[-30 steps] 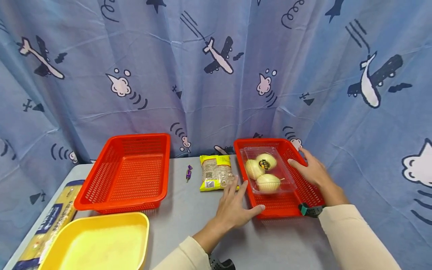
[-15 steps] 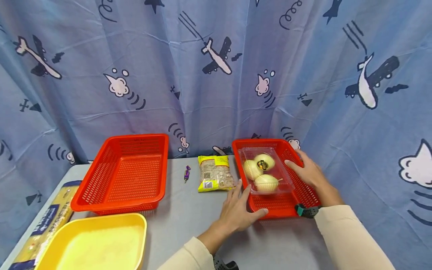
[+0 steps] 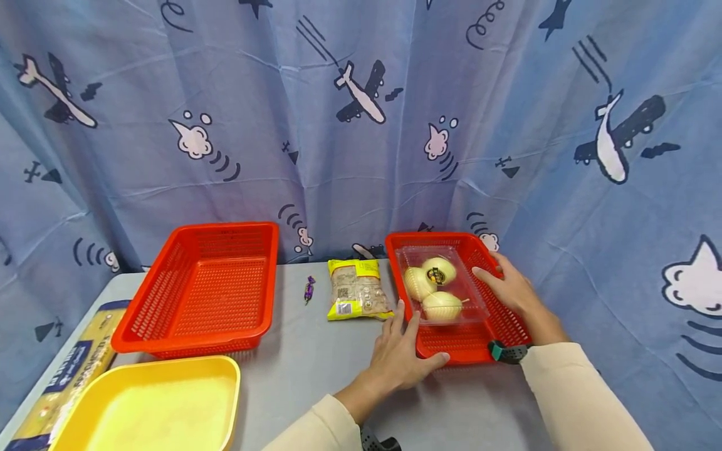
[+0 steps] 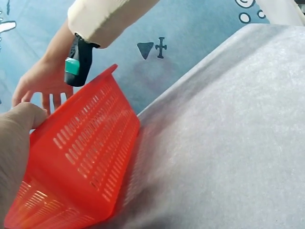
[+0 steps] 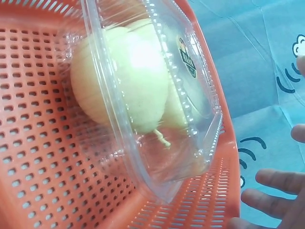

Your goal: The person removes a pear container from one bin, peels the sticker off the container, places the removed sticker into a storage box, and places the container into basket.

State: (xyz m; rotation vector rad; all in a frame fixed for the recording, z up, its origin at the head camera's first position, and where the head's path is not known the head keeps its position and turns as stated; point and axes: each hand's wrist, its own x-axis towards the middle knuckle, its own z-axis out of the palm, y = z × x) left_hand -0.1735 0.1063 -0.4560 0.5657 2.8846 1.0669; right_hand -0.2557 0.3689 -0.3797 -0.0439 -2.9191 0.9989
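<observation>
Spreads the left hand (image 3: 395,357), grasping nothing, at the near left corner of a red perforated plastic basket (image 3: 451,341); spreads the right hand (image 3: 510,288), equally released, by its right rim. Shows inside, toward the left wall, a clear plastic box (image 3: 467,283) of three round pale-yellow fruits (image 3: 442,305). Has a yellow-and-clear crinkled packet (image 3: 358,291) just left, on the grey bench (image 3: 307,363).

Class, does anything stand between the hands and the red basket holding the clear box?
Nothing visible does. The left hand is at the near left corner of the red basket, the right hand at its right side. The yellow bag lies left of the basket, not between.
</observation>
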